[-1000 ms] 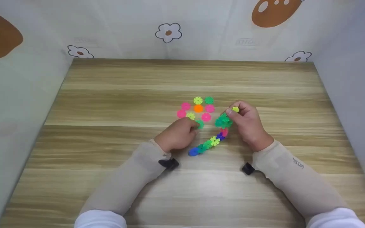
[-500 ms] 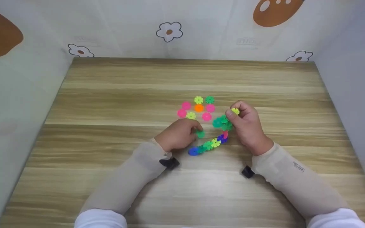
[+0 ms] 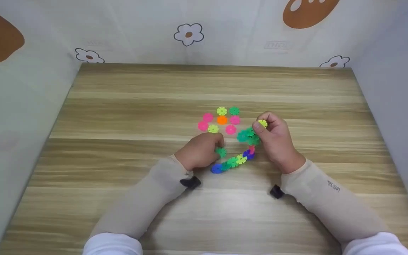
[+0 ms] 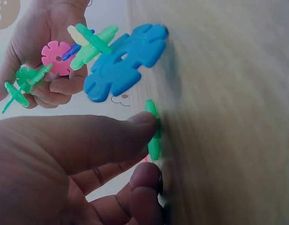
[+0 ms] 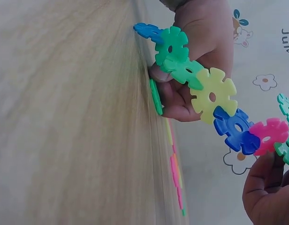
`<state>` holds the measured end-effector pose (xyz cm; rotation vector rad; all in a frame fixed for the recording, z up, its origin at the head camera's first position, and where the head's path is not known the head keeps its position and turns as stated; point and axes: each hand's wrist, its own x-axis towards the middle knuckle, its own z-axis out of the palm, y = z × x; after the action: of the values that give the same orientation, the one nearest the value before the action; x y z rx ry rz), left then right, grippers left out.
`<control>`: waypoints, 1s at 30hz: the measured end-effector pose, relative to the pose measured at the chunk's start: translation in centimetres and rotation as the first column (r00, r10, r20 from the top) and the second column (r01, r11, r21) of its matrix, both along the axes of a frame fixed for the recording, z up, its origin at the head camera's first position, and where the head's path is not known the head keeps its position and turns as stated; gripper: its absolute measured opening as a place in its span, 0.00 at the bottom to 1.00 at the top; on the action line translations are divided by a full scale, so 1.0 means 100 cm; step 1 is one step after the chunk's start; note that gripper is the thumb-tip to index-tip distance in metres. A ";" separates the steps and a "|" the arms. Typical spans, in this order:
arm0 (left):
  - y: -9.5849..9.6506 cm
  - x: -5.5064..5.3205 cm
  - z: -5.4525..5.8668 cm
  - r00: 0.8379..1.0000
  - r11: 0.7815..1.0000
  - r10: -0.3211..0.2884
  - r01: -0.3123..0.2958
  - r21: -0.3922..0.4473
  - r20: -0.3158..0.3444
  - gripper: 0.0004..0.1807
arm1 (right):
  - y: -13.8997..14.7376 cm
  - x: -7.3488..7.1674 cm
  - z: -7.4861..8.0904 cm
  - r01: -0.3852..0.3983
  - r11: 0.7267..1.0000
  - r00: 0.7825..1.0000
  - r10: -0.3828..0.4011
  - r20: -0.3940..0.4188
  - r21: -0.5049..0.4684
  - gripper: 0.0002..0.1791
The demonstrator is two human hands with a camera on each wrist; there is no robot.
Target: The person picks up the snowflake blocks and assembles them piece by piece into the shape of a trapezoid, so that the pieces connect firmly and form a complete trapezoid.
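In the head view, my right hand (image 3: 279, 143) grips the upper end of a chain of interlocking flower-shaped discs (image 3: 241, 159), thumb pressed near a yellow disc (image 3: 263, 123). A bunch of green discs sits beside that thumb. Down the chain, pink, dark blue, yellow and green pieces run to a blue end disc (image 4: 126, 63), which points towards my left hand (image 3: 199, 150). My left thumb and fingertips pinch a single green disc (image 4: 154, 129), held close to the tabletop. Its edge shows between thumb and finger in the right wrist view.
Loose flower discs lie flat beyond the hands: several pink ones (image 3: 230, 129), an orange one (image 3: 222, 120), yellow ones (image 3: 221, 111) and a green one (image 3: 234, 111). Patterned white walls (image 3: 225, 35) enclose the wooden table (image 3: 136, 106) on its back and sides.
My left hand has drawn the green disc back from beside the loose discs, towards my body. The right hand has stayed nearly in place, with the chain shifting slightly.
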<state>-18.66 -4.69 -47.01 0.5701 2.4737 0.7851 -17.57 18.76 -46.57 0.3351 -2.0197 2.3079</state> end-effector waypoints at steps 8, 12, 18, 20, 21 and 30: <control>-0.001 0.002 0.002 1.000 0.997 0.022 -0.022 0.069 0.002 0.07 | -0.001 -0.001 0.000 0.078 0.986 0.997 -0.076 -0.018 0.147 0.08; -0.001 0.003 0.004 0.999 0.971 0.044 -0.042 0.234 -0.003 0.06 | -0.001 -0.002 0.000 0.098 0.977 0.995 -0.096 -0.020 0.187 0.10; 0.002 0.008 0.008 0.999 0.892 0.044 -0.032 0.452 -0.016 0.07 | 0.000 0.000 0.001 0.076 0.993 0.997 -0.077 0.010 0.091 0.11; 0.003 0.009 0.008 0.999 0.872 0.044 -0.025 0.489 -0.028 0.09 | 0.001 0.001 0.002 0.044 0.998 0.999 -0.045 0.029 0.033 0.10; 0.003 0.009 0.007 0.998 0.863 0.045 -0.021 0.504 -0.036 0.10 | 0.001 0.002 0.002 0.025 1.000 0.999 -0.026 0.041 0.003 0.11; 0.003 0.009 0.006 0.996 0.831 0.084 -0.047 0.554 -0.041 0.11 | 0.003 0.004 0.006 -0.036 0.996 0.995 0.044 0.090 -0.086 0.15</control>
<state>-17.78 -4.34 -46.38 0.7157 2.3135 1.5583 -17.19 19.05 -45.97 0.2723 -1.9642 2.4677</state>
